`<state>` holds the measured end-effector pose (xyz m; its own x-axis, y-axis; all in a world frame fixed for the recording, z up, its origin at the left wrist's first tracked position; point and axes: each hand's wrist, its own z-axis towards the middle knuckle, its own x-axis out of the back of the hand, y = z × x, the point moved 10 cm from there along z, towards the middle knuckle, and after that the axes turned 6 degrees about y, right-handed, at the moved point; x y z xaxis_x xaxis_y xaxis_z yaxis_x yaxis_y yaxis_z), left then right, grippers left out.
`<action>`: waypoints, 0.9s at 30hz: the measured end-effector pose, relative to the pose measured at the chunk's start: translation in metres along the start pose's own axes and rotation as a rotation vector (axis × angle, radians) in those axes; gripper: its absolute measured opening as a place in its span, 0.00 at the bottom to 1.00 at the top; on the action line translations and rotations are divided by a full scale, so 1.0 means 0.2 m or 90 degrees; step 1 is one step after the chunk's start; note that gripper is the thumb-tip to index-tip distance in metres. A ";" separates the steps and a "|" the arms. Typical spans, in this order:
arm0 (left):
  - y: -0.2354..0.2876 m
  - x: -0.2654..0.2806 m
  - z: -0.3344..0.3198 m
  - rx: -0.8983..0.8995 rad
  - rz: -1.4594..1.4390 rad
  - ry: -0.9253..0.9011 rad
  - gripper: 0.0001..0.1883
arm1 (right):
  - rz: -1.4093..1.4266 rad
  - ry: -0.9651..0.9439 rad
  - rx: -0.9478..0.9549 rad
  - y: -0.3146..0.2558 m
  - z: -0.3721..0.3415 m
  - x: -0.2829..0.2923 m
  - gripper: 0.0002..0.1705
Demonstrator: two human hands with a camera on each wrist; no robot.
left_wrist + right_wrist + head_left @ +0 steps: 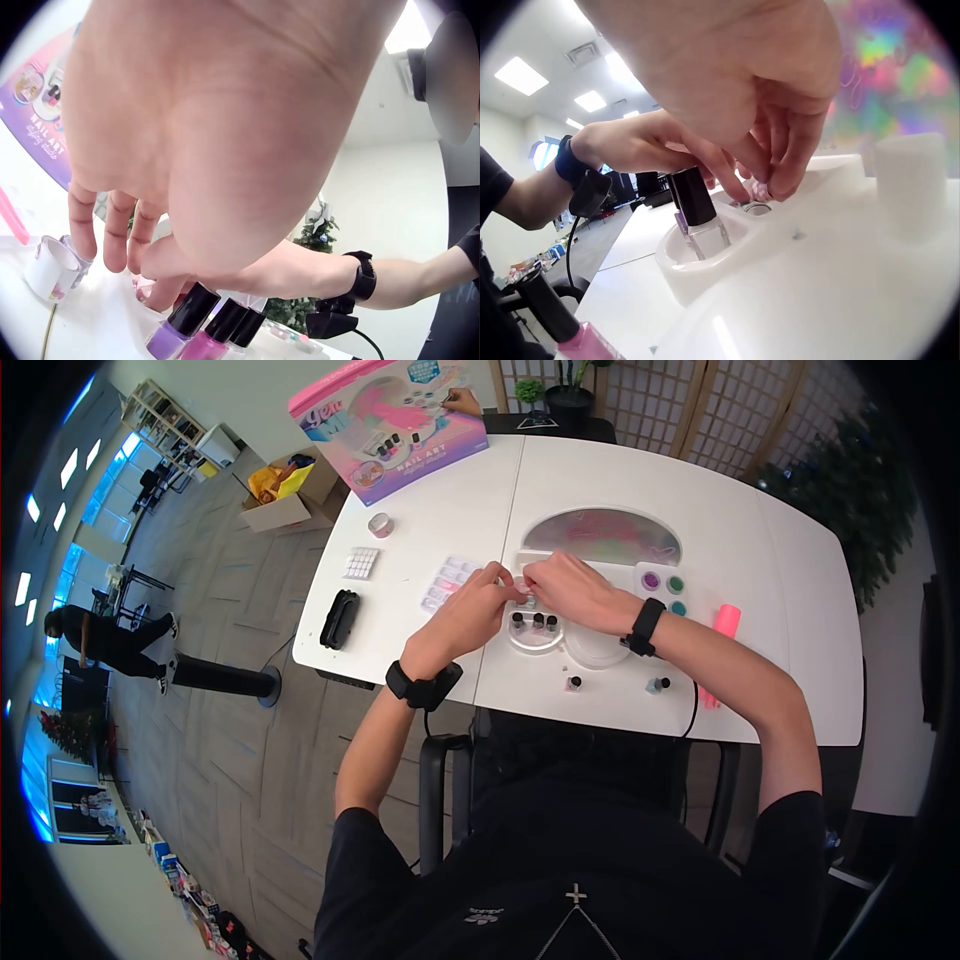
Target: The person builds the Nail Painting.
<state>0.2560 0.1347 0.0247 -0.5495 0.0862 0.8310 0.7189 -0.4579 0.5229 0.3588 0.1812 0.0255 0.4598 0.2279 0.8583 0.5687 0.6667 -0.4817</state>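
Both hands meet over the back of a white nail station [600, 652]. My right hand [582, 594] pinches a small pink patterned piece [760, 191] between thumb and fingertips, just above a round silvery rim [757, 209]. From the other side, my left hand [462, 608] brings its thumb and index finger together on the same piece, its other fingers hanging down. The fingers hide most of this piece. Nail polish bottles with black caps stand in the holder close below, among them a purple bottle [166, 341] and a magenta bottle [204, 346].
Two loose polish bottles, one pink [573, 684] and one blue [657, 685], stand near the front edge. Glitter pots [651, 581] and a pink tube [727, 622] are to the right. Leftward lie a nail tray [440, 590], a black case [341, 619] and a nail art box [400, 430].
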 end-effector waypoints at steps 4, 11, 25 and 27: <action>-0.03 0.11 -0.03 0.059 -0.011 0.040 0.20 | -0.035 -0.016 0.038 -0.05 -0.01 0.00 0.04; -0.13 0.30 -0.16 0.175 0.057 0.130 0.17 | -0.131 0.020 0.112 -0.11 -0.01 -0.02 0.02; -0.17 0.17 -0.20 0.157 0.101 0.086 0.15 | -0.127 -0.026 0.135 -0.07 0.01 -0.02 0.05; -0.17 0.15 -0.20 0.132 0.127 0.101 0.16 | -0.113 -0.063 0.064 -0.07 -0.01 0.05 0.08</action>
<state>0.1980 0.1179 0.0239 -0.4364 -0.1340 0.8897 0.8819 -0.2598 0.3934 0.3562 0.1718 0.0402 0.2873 0.1657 0.9434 0.5620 0.7684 -0.3061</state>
